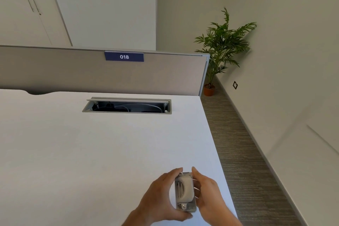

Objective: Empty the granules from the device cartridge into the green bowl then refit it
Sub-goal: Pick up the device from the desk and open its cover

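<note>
Here, both hands are closed around a small grey device (185,191) held just above the near right part of the white bench (91,152). The left hand (161,196) cups its left side, thumb under the near end and fingertips curled over the far end; the right hand (207,193) presses along its right side, with the forefinger reaching up past the far corner. Between the hands the device shows a rounded pale hump, two thin metal strips beside it and a small metal fitting at the near end. Whether the cartridge sits inside it cannot be told.

Ahead of the hands and a little left, well apart from them, an open cable tray (126,105) is sunk into the bench, wires visible inside. Beyond that stands a grey divider panel (73,71) bearing a blue tag (124,56) reading 018. Farther off, right of the hands, a potted plant (222,46) stands on the carpet in the corner.
</note>
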